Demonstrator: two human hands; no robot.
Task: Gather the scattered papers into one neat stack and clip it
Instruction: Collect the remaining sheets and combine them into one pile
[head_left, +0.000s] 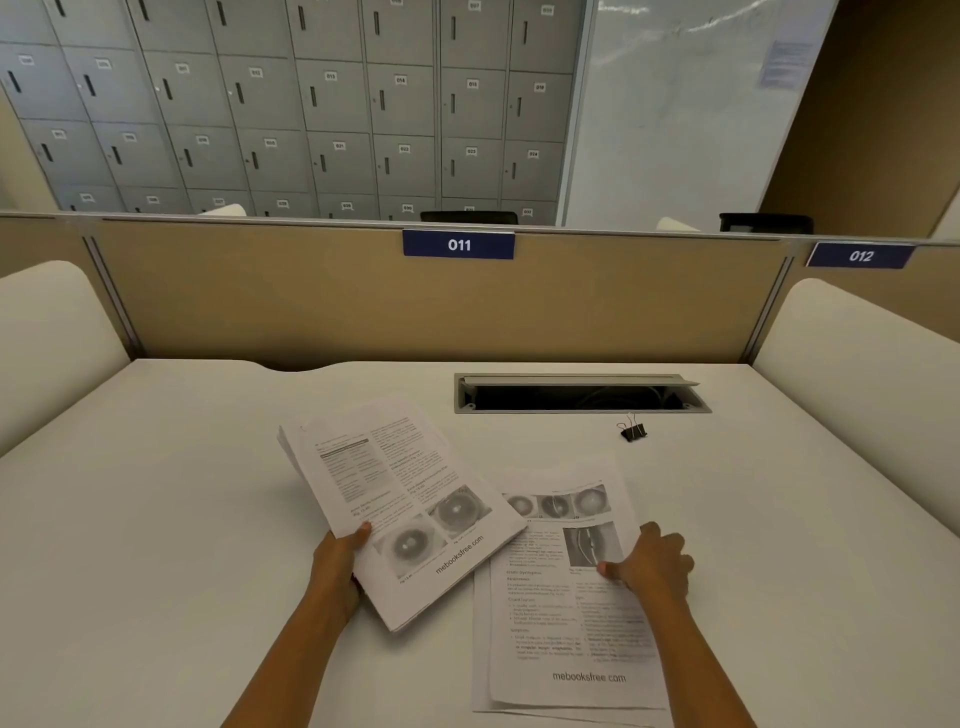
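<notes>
My left hand (337, 564) grips a bundle of printed pages (400, 499) at its lower left edge, thumb on top, and holds it tilted above the white desk. A second, smaller pile of printed pages (566, 639) lies flat on the desk to the right, its upper left corner under the held bundle. My right hand (652, 564) rests on the right edge of that flat pile, thumb pressing on the top sheet and fingers curled at the edge. A black binder clip (632, 431) stands alone on the desk behind the flat pile.
A grey cable tray (582, 394) with an open lid is sunk into the white desk (156, 519) at the back right. A tan partition (311, 301) labelled 011 closes the far side. White padded dividers (47, 338) flank both sides.
</notes>
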